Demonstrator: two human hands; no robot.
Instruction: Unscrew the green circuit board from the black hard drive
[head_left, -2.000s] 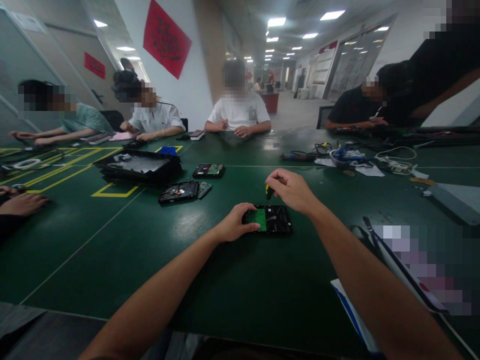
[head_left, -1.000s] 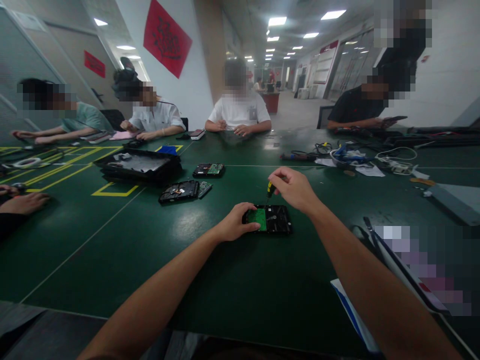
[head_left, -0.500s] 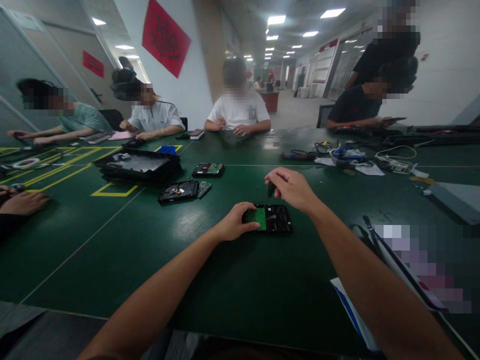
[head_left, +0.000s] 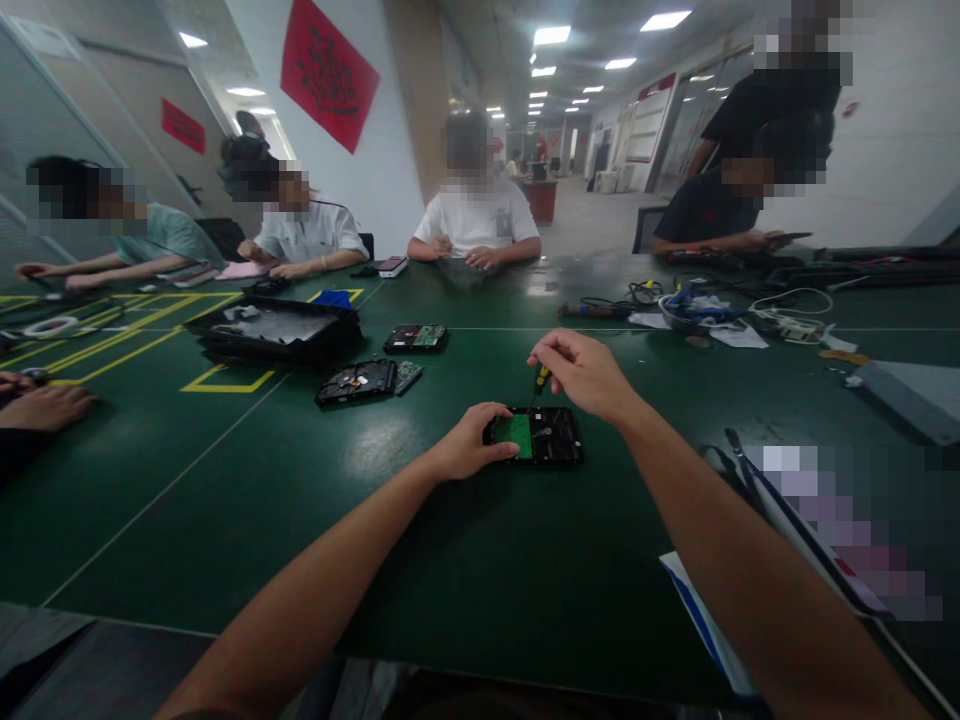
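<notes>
A black hard drive (head_left: 556,436) with a green circuit board (head_left: 514,436) lies flat on the green table in front of me. My left hand (head_left: 480,440) grips its left end, thumb along the near edge and fingers over the far one. Above the drive, my right hand (head_left: 576,368) is closed around a screwdriver (head_left: 541,379) with a yellow and dark handle. The thin shaft points down at the far edge of the board; whether the tip sits in a screw is too small to tell.
Left of the drive lie another hard drive (head_left: 358,382), a loose circuit board (head_left: 408,376) and a further drive (head_left: 415,338). Behind them stands a black tray (head_left: 274,330). Tangled cables (head_left: 697,306) and a grey box (head_left: 911,400) are at right. Several people sit around the table.
The screwdriver's handle has turned in my right hand, now showing yellow where it looked dark. My left hand stays on the hard drive.
</notes>
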